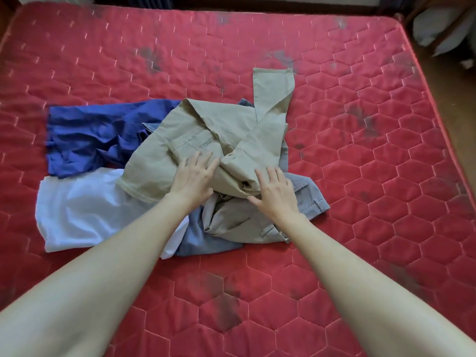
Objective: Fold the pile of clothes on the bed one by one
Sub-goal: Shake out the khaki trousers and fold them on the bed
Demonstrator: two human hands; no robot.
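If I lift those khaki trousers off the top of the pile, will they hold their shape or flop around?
The khaki trousers will probably flop: they lie crumpled in soft folds, one leg trailing away across the red mattress. They look light, thin cloth. Lifting may drag the grey garment tangled beneath. Both the left hand and right hand rest flat on them.

Single head-worn view, facing forward and down.
We look from the near edge of the red mattress (360, 176) toward 12 o'clock, steeply downward; our forearms enter from 7 and 5 o'clock, and the clothes pile (206, 140) lies close, near centre.
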